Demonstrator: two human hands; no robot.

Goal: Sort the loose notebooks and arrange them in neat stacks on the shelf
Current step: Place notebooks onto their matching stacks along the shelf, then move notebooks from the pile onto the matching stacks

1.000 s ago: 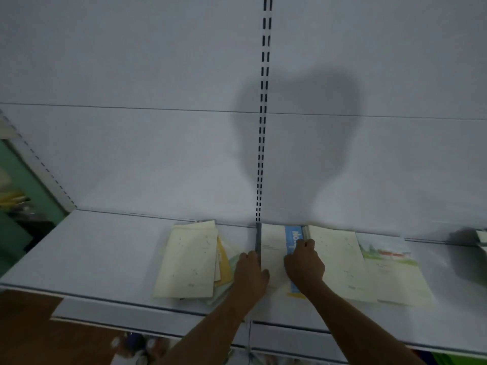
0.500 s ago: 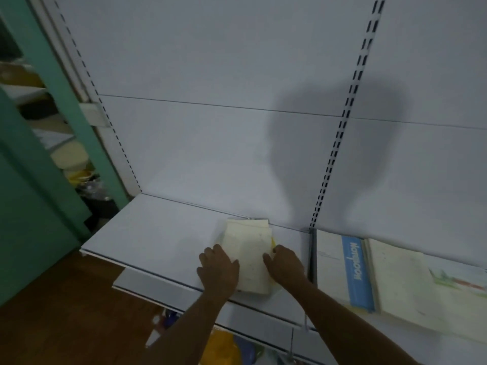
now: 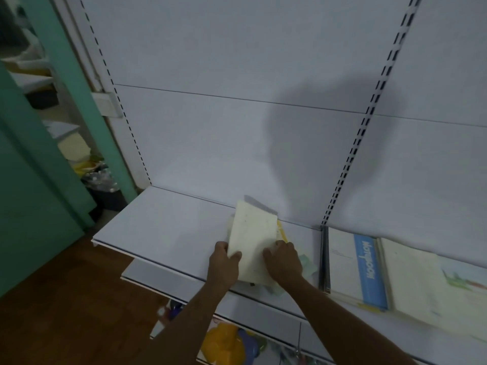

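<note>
A pile of loose notebooks lies on the white shelf (image 3: 163, 233), topped by a cream notebook (image 3: 251, 238) that is tilted up at its far end. My left hand (image 3: 224, 262) grips the cream notebook's left edge, thumb on the cover. My right hand (image 3: 283, 259) holds its right edge. Yellow and pale green notebooks (image 3: 307, 263) stick out underneath on the right. On the neighbouring shelf section lie a white notebook with a blue band (image 3: 369, 270), a cream notebook (image 3: 413, 280) and one with a green picture (image 3: 466, 283).
A slotted upright (image 3: 350, 154) divides the two shelf sections. A green door frame (image 3: 71, 101) stands at the left with clutter behind it. Yellow and blue items (image 3: 226, 343) sit on a lower shelf. Brown floor lies below left.
Both hands moved from the blue-banded notebook to the left pile and took hold of the cream notebook. Its far end has since lifted and turned. The view swung left.
</note>
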